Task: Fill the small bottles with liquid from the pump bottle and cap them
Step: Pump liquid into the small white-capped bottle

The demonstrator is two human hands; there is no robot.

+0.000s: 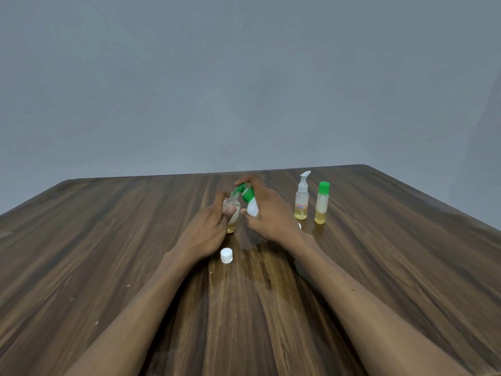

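The left hand (208, 229) is holding a small clear bottle (231, 213) upright near the middle of the wooden surface (108, 253), its grip wrapping round the body with the thumb lying across the front; the bottle's mouth is open, and a shallow layer of yellowish liquid is sitting at its bottom. The right hand (267, 215) is gripping the white pump bottle (252, 206) and tipping it toward the left, its grip curling round the white body while a finger is resting on top of the green pump head (242, 191). The green spout is pointing down at the open mouth of the small clear bottle, just at its rim; whether liquid is flowing cannot be told. A white cap (226, 255) is lying on the surface just in front of the left wrist, apart from both bottles. A wet patch (260, 248) is showing on the wood between the two wrists. To the right, well apart from the hands, a clear bottle with a white pump (301, 199) and a red-edged label is standing upright, and just beside it a bottle with a green cap (322, 203) is standing too; both are holding yellowish liquid in their lower parts. A grey wall (244, 77) is filling the background.
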